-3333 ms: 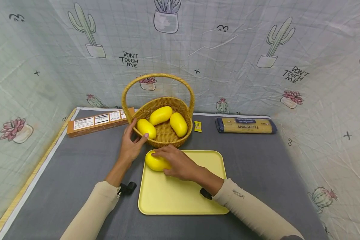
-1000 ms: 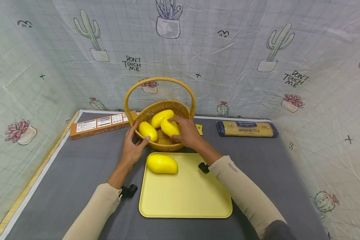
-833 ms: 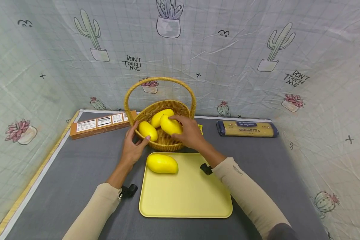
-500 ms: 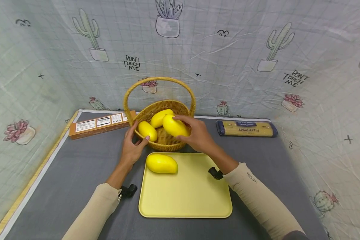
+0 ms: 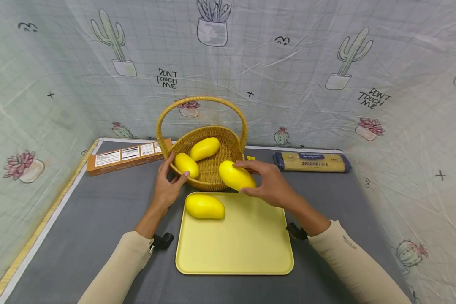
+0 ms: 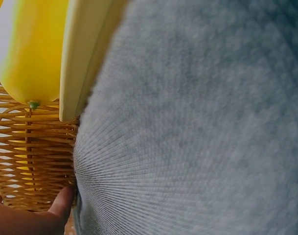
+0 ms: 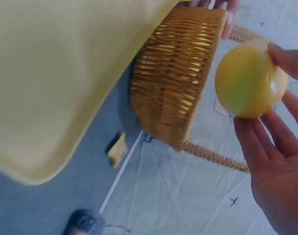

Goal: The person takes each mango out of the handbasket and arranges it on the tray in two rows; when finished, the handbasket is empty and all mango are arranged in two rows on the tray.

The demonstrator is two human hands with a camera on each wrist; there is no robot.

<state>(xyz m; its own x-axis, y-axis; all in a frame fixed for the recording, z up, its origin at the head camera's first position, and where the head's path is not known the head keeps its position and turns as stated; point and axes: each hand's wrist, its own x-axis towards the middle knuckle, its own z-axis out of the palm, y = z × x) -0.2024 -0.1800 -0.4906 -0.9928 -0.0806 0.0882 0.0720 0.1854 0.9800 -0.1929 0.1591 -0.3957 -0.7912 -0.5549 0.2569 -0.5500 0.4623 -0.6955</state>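
Observation:
My right hand (image 5: 271, 184) holds a yellow mango (image 5: 236, 175) between thumb and fingers, above the basket's front right rim and the back of the tray. In the right wrist view the same mango (image 7: 250, 81) sits in the fingertips of my hand (image 7: 278, 166). My left hand (image 5: 166, 190) grips the left front rim of the wicker basket (image 5: 213, 184), thumb on the rim. Inside the basket lie two mangoes, one at the left (image 5: 186, 165) and one at the back (image 5: 204, 148). Another mango (image 5: 204, 206) rests on the yellow tray (image 5: 235, 249), at its back left corner.
Behind the basket's left side lies an orange-brown box (image 5: 127, 158). A spaghetti pack (image 5: 312, 162) is at the back right. A small yellow packet (image 5: 251, 158) shows partly behind my right hand. Printed cloth (image 5: 289, 84) stands around the table.
My right hand left the mango on the tray, took one from the basket's right side and moved it right and toward the front. My left hand has stayed on the rim.

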